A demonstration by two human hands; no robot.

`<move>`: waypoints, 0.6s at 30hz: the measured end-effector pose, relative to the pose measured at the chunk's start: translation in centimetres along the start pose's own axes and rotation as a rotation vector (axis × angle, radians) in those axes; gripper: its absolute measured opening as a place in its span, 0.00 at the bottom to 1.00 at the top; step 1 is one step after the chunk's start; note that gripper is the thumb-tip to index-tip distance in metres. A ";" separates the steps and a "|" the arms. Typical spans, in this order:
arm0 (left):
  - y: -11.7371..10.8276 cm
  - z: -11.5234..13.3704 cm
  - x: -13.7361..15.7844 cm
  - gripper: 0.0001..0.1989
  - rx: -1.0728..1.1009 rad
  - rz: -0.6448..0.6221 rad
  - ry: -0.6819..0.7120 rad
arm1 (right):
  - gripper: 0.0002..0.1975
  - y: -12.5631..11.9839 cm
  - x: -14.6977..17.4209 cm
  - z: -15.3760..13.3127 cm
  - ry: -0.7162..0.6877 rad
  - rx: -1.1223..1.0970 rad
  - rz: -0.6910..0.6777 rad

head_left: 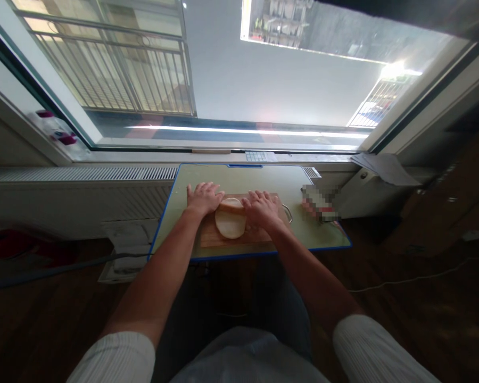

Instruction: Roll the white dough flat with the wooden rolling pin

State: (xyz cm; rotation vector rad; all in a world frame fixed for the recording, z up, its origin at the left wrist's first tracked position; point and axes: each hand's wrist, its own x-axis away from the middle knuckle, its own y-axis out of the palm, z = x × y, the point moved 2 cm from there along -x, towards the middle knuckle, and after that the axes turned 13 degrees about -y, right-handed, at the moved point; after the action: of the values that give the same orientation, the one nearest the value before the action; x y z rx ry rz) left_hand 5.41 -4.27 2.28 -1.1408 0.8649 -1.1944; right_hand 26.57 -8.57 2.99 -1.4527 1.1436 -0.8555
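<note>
A round, pale sheet of dough (230, 224) lies on a wooden cutting board (208, 236). Across its far part runs a wooden rolling pin (232, 207), whose ends are hidden under my two hands. My left hand (205, 198) rests over the pin's left end, fingers stretched forward and apart, not wrapped round it. Over the right end lies my right hand (262, 207), its fingers also extended and its thumb beside the dough. The board's metal handle (288, 213) shows just right of that hand.
A greenish table with a blue edge (295, 236) carries the board. At its right is a blurred-out item (320, 204). Behind it are a radiator (83, 174) and a large window (223, 80). A plastic bottle (56, 127) stands at the sill's left; papers (387, 169) lie on the right.
</note>
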 end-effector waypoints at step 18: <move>0.6 -3.0 5.9 0.29 0.016 0.136 0.048 | 0.32 0.6 4.7 -2.6 -0.052 -0.015 0.033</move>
State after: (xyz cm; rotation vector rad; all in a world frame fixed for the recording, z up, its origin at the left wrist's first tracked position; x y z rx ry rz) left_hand 3.88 -10.63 1.31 -1.0271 0.9524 -1.1182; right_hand 25.34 -13.88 2.64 -1.4565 1.1340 -0.7836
